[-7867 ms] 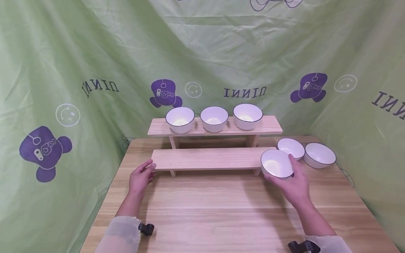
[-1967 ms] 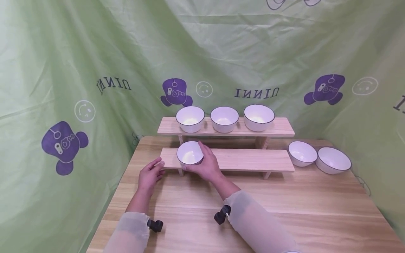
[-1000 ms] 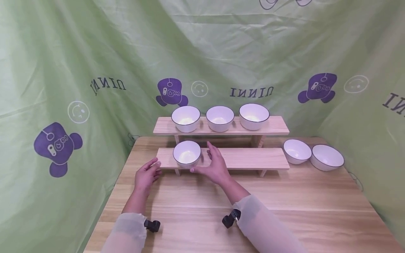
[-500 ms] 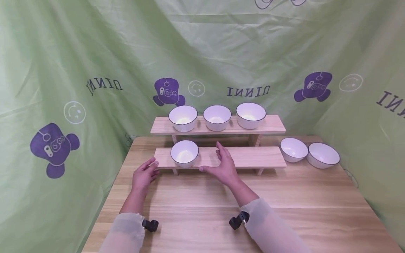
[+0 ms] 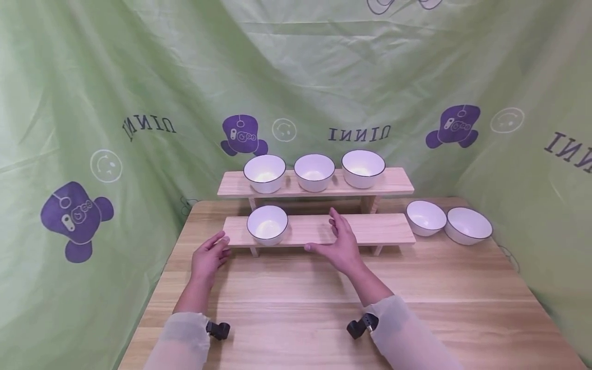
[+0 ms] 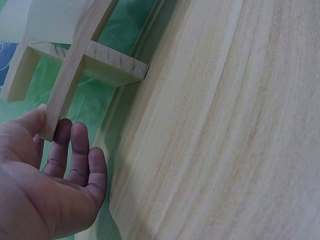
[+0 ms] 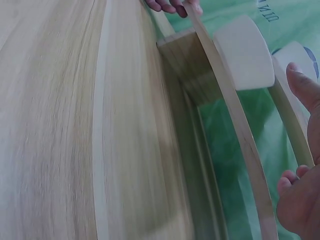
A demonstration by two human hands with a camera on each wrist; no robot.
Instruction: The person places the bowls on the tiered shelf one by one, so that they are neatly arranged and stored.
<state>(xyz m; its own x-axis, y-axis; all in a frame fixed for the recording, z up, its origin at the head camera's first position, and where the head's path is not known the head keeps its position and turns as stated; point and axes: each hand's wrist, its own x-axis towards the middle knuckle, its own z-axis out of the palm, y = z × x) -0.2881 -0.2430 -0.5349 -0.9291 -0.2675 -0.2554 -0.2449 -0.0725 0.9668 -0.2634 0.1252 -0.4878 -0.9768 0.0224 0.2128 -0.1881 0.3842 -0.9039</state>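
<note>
Left hand (image 5: 206, 261) pinching the lower shelf (image 5: 299, 229), right hand (image 5: 342, 252) empty, I'd expect that shelf's bowl (image 5: 267, 226) stiff, slick, best cupped round its sides.

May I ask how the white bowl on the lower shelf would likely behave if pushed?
The white bowl looks stiff, given its crisp round shape. Its smooth surface suggests it may slide. It appears close to the front edge of the lower shelf, so an outward push could topple it.
</note>
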